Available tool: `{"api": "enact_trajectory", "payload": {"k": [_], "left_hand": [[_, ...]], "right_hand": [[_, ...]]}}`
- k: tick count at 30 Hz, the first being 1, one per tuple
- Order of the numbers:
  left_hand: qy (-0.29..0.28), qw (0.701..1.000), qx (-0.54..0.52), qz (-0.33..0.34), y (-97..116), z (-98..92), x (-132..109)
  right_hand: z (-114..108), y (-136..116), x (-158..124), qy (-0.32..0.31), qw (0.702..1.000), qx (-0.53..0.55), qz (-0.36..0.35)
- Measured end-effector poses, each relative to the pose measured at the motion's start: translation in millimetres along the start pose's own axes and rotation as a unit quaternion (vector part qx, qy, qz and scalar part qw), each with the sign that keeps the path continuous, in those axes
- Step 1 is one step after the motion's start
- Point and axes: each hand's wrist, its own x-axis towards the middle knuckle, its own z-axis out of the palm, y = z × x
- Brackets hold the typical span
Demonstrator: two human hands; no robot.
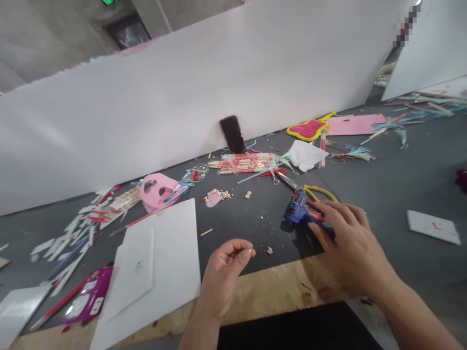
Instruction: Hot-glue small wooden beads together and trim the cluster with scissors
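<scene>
My left hand point(229, 267) is closed in a pinch near the table's front edge, with a tiny pale piece between thumb and forefinger. My right hand point(345, 233) is wrapped round the handle of a blue glue gun point(299, 208), which lies low over the table with its nozzle end away from me. Scissors point(290, 181) with yellow and red handles lie just behind the gun. Between the hands sits a small cluster of pale bits point(269, 250), with crumbs scattered around it. Farther back, pale bits are heaped around a pink heart-shaped piece point(214, 200).
White paper sheets point(175, 253) and a purple case point(91, 296) lie at left, beside scattered strips and a pink mask-like cutout point(158, 189). Bundled sticks point(244, 163) lie before a phone point(232, 134) leaning on the white partition point(182, 97). A white block point(433, 226) lies at right.
</scene>
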Motion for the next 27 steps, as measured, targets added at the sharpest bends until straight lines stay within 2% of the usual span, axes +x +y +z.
{"api": "enact_trajectory", "payload": {"k": [4,10,13,16,20,24,27], "left_hand": [[-0.024,0.999,-0.025,0.002,-1.5,-1.1,-10.9],[-0.005,0.996,-0.083,-0.011,-3.1,-5.7,-17.7],[0.005,0.996,-0.091,-0.021,-4.5,-6.3,-20.2],[0.006,0.996,-0.085,-0.032,-4.9,-4.7,-21.7],[-0.001,0.995,-0.095,-0.029,-4.7,-0.1,-19.5],[0.001,0.992,-0.125,-0.035,-5.7,4.7,-13.3],[-0.002,0.992,-0.125,-0.036,-5.2,8.7,-9.4]], "right_hand": [[15.0,12.1,5.9,-0.088,0.994,-0.061,-0.036],[24.8,7.6,8.2,-0.076,0.994,-0.060,-0.049],[19.8,2.2,9.9,-0.070,0.997,-0.033,-0.015],[11.0,-4.8,10.7,-0.060,0.995,0.034,0.067],[-0.7,-14.2,8.1,-0.049,0.969,0.160,0.181],[-5.4,-21.4,1.4,-0.042,0.941,0.272,0.197],[-2.3,-24.2,-6.1,-0.076,0.936,0.285,0.192]]}}
